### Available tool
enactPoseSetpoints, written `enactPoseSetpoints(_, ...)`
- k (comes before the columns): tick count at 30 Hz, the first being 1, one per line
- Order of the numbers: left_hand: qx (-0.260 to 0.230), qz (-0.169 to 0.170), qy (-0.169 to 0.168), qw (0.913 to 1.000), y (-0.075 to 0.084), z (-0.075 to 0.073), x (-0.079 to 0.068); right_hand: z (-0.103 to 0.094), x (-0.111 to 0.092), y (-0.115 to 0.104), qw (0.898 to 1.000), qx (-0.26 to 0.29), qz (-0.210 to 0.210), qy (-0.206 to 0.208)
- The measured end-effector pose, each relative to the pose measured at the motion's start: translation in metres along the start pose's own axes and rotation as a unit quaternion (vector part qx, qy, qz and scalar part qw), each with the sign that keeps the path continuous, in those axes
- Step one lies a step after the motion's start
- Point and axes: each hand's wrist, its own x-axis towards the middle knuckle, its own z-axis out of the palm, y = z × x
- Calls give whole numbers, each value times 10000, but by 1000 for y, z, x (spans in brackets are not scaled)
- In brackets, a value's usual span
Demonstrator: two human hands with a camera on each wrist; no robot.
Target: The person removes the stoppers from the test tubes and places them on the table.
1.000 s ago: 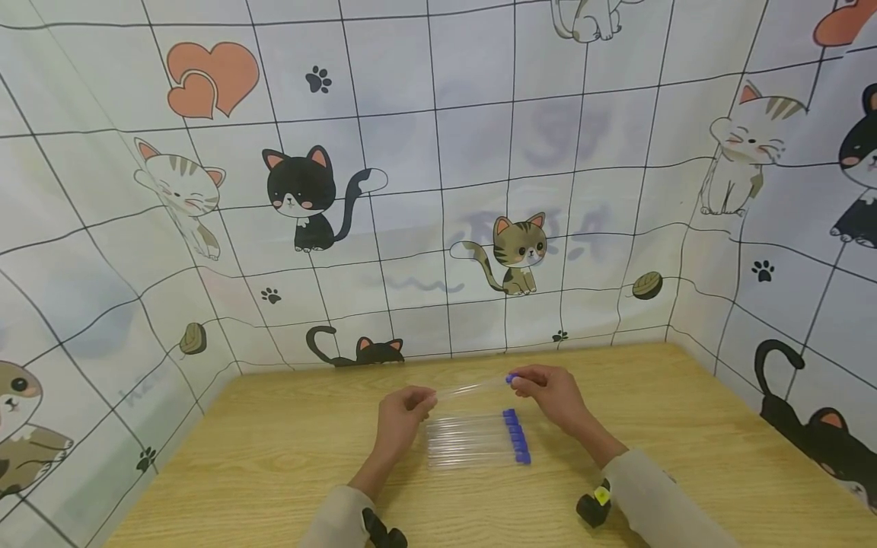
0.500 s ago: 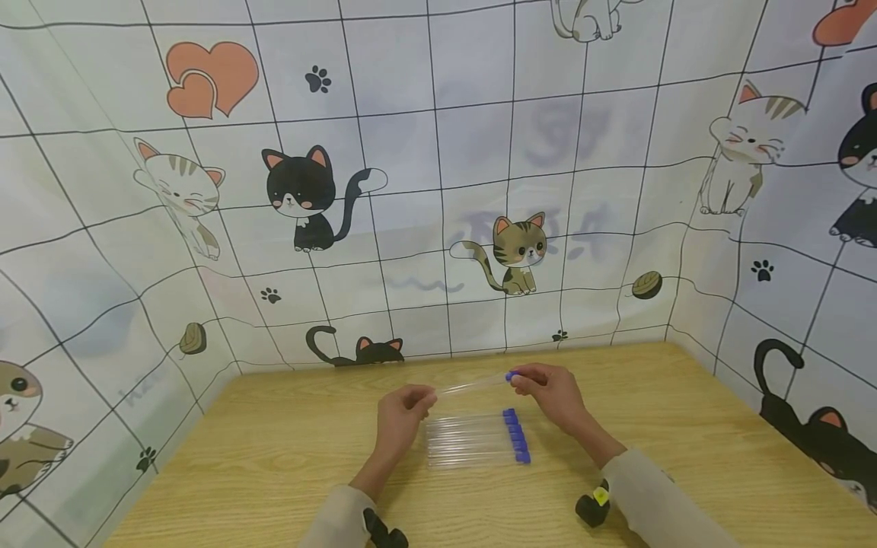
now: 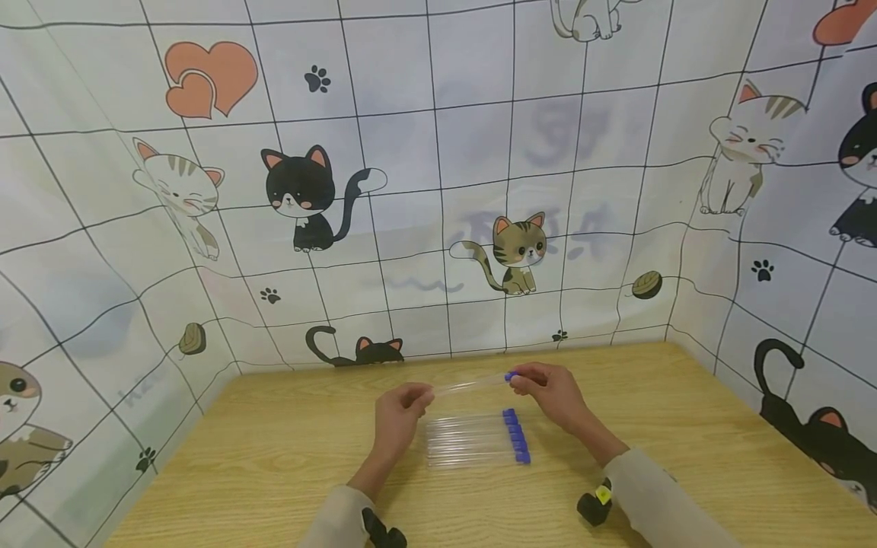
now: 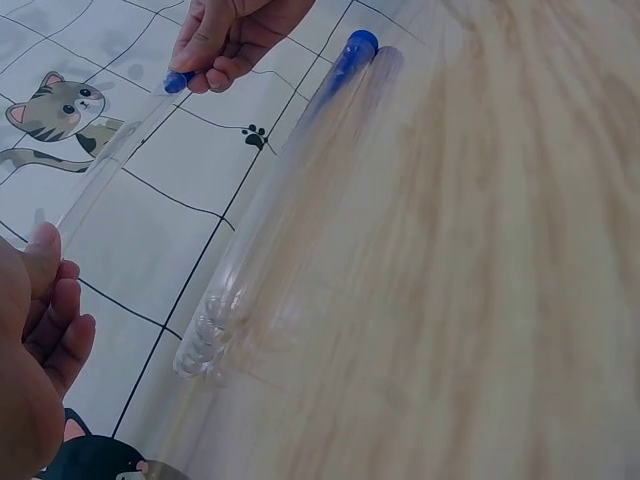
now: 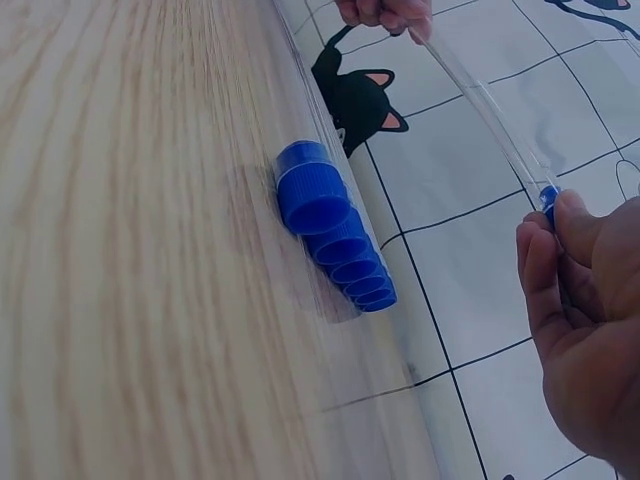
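Note:
Between my two hands a clear test tube (image 3: 469, 386) with a blue cap (image 3: 511, 377) is held above the table, its capped end slightly higher in the head view. My left hand (image 3: 399, 418) pinches the rounded bottom end between thumb and fingers. At the other end my right hand (image 3: 553, 392) pinches the blue cap, as the right wrist view also shows. Nearer to me, a row of several capped test tubes (image 3: 469, 441) lies side by side on the table, their blue caps (image 5: 335, 225) all pointing right and rounded ends left.
The wood-grain table (image 3: 288, 472) runs back to a white cloth (image 3: 411, 152) printed with cats and grid lines, which hangs behind it and on both sides. A black wrist camera (image 3: 594, 508) sits at the right sleeve, another (image 3: 384, 530) at the left.
My left hand and the held tube have shifted very slightly to the left. The right hand keeps its pinch on the cap, and the row of tubes has not moved.

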Motion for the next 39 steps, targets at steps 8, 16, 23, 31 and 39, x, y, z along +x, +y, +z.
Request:
enactPoseSetpoints(8,-56,52,-58,10000,-2,-3,2,0,0,1,9998,55,-44,-199)
enactPoseSetpoints(16,-159,-71,-134,9998,-4,-2,4,-1,-1,-1,9993,-194,-258,-182)
enactPoseSetpoints(23,-126,-4,-57,9999,-3,-1,3,0,-1,-5,9980,-518,-339,-84)
enactPoseSetpoints(31,-160,179,43,9997,-5,1,2,-2,0,-2,9971,-642,-414,-22)
enactPoseSetpoints(39,46,-31,-16,10000,0,1,4,-4,1,0,9975,-617,-350,-52)
